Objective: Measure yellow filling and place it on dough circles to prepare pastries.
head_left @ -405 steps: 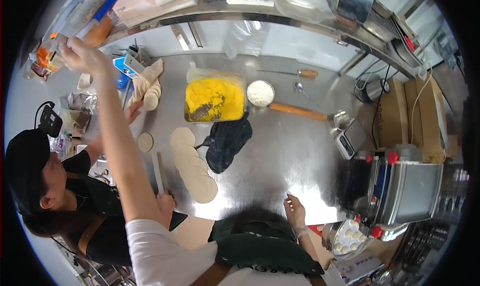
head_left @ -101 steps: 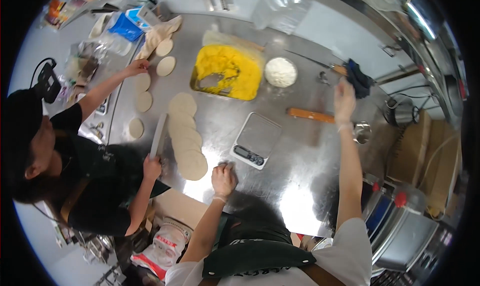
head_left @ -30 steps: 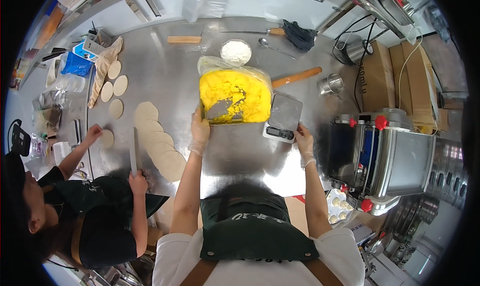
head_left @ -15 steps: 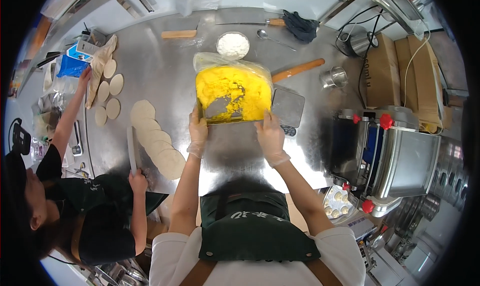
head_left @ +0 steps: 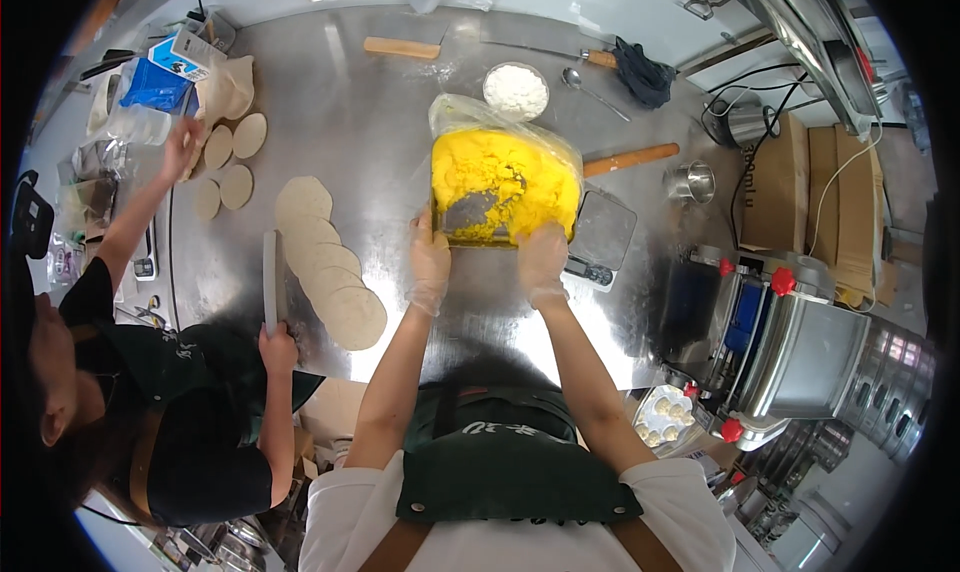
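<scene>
A metal tray [head_left: 478, 244] holds crumbly yellow filling [head_left: 535, 177], with a bare patch of tray bottom at its front left. Clear plastic film [head_left: 462, 115] covers the tray's back edge. In a clear glove, my left hand [head_left: 430, 262] is closed on the tray's front left corner, thumb along the side. My right hand [head_left: 543, 257], gloved too, reaches over the front rim near the right corner; its curled fingers are in the filling and partly hidden. Beside the tray on the right lies a digital scale [head_left: 603, 230].
Overlapping dough rounds [head_left: 335, 272] lie to the left. A co-worker there holds a long grey blade-like tool [head_left: 270, 277]. Behind the tray are a bowl of white powder [head_left: 515, 92], a spoon [head_left: 598, 97] and a rolling pin [head_left: 630, 159]. A roller machine [head_left: 800, 347] stands right.
My right hand has gone from the tray's front rim into the yellow filling. My left hand keeps its hold. The view has shifted; the co-worker's far hand has moved nearer the dough rounds.
</scene>
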### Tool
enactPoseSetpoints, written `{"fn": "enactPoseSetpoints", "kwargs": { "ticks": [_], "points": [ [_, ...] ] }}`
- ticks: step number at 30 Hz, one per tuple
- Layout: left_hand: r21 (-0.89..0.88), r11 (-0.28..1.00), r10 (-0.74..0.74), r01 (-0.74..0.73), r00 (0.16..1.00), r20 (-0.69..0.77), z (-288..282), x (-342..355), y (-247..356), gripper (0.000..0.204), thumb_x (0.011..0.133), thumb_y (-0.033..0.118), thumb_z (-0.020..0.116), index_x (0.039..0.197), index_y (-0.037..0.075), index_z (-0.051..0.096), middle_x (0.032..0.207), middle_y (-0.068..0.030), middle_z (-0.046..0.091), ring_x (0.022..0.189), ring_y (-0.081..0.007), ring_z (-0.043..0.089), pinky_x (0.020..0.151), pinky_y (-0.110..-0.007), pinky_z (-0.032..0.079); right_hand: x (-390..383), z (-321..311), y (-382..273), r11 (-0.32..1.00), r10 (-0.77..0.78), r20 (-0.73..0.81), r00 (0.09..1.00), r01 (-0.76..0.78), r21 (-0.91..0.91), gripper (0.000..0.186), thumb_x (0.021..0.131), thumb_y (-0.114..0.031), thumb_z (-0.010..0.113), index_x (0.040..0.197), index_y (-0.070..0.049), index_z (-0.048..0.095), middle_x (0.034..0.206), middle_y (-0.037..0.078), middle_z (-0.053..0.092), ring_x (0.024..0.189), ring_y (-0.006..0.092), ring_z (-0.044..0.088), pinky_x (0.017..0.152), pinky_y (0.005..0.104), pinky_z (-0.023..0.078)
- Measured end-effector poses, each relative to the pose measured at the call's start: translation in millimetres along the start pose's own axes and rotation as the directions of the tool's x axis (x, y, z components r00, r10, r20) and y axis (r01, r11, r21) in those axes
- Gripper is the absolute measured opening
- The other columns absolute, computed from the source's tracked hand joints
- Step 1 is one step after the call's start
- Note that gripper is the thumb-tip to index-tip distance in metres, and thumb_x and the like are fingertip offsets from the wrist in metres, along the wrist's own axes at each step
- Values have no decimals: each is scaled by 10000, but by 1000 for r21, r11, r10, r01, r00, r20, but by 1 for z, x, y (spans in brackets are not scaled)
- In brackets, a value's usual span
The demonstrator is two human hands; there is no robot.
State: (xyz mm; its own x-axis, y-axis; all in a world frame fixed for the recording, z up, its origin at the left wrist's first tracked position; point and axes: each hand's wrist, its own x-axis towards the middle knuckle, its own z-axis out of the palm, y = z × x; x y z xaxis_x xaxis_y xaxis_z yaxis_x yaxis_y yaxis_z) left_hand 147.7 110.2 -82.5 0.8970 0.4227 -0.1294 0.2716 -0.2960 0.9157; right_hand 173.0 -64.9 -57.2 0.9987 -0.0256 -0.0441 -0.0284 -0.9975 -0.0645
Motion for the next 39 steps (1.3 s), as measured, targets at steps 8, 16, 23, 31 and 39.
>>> {"fn": "enactPoseSetpoints", "kwargs": {
  "ticks": [8, 16, 23, 31, 39],
  "points": [
    [-117, 993, -25, 24, 1000, -9, -4, 1, 9, 507, 853, -38, 433, 1347, 51, 505, 1272, -208, 506, 1170, -364, 512, 1010, -358, 411, 18, -5, -46, 898, 122, 252, 960, -215, 385, 463, 766, -319, 760, 990, 65, 633, 988, 269, 647, 954, 413, 625, 822, 438, 502],
    [111, 992, -63, 62, 998, 8, -27, -13, 21, 504, 882, 22, 547, 1379, 56, 472, 1142, -135, 549, 983, -257, 574, 875, -331, 477, 11, -36, 1, 831, -58, 61, 996, 14, 556, 294, 789, -149, 692, 1054, -27, 662, 908, 229, 672, 872, 373, 652, 761, 424, 522],
    [88, 975, 208, -205, 978, -31, -10, -34, 55, 357, 888, 26, 578, 1243, 45, 553, 1019, -112, 565, 891, -241, 577, 800, -338, 482, 1, -11, -17, 878, -316, -268, 910, 387, 281, 255, 823, -68, 583, 1063, -17, 655, 954, 159, 664, 886, 314, 658, 727, 384, 548],
    [18, 798, 439, -602, 603, 666, 101, -126, 32, 283, 857, 96, 572, 1133, 32, 592, 1258, -140, 551, 1133, -318, 536, 932, -453, 437, 6, -16, -29, 946, -280, -72, 957, 288, 149, 209, 817, -85, 553, 990, -36, 659, 902, 118, 656, 808, 266, 656, 625, 353, 548],
    [199, 340, 536, -919, 363, 763, 161, -136, 39, 274, 889, 169, 497, 1086, 16, 610, 1402, -152, 440, 1226, -311, 432, 1000, -437, 375, -4, -22, -32, 950, -255, -107, 961, 269, 158, 245, 805, -81, 558, 1026, -26, 650, 946, 112, 648, 895, 251, 635, 716, 328, 537]
  ]
}}
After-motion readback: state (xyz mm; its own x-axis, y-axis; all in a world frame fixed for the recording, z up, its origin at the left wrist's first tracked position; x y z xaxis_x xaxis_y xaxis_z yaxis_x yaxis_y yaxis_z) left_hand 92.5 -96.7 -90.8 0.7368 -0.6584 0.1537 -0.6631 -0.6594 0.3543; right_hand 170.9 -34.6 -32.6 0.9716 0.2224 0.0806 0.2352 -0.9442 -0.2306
